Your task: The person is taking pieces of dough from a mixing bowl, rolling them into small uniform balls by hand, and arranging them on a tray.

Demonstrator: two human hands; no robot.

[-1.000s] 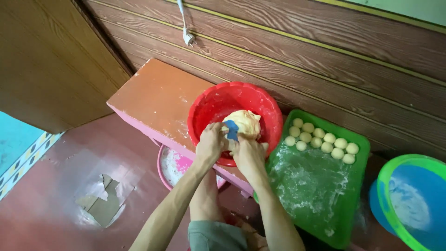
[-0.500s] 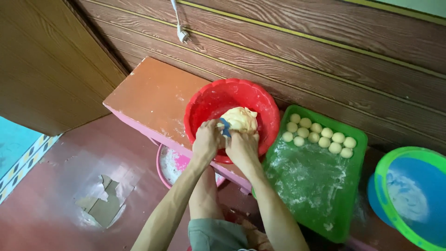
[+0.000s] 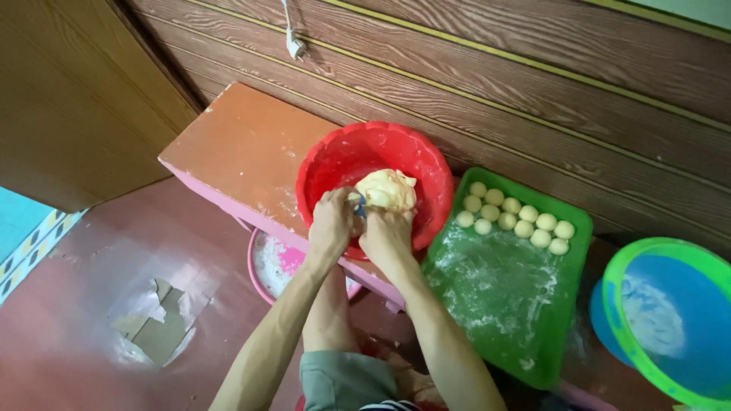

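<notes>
Seen from above, a person works at a low pink bench (image 3: 228, 144) with a worn orange-brown top, set against a brown wood-panelled wall (image 3: 533, 84). On the bench stands a red plastic bowl (image 3: 335, 160) holding a lump of pale yellow dough (image 3: 388, 186). Both forearms reach up from the bottom of the view into the bowl. The left hand (image 3: 333, 221) is clenched at the bowl's near rim, gripping a small blue scraper (image 3: 358, 207) of which only a sliver shows between the two hands. The right hand (image 3: 387, 234) sits just beside it, fingers curled onto the near edge of the dough; how firmly it grips cannot be told. To the right of the bowl, touching it, lies a green rectangular tray (image 3: 502, 304) dusted with white flour. Along its far end sit two short rows of small round dough balls (image 3: 514, 217), close together. Further right, at the edge of the view, is a round blue basin with a green rim (image 3: 670, 327), also floury inside. Under the bench, beside the person's knee, a pink basin (image 3: 278, 262) with white flour stands on the reddish floor (image 3: 76, 304), where a patch of the surface has broken away. A white plug (image 3: 295, 47) hangs on a cord against the wall above the bench.
</notes>
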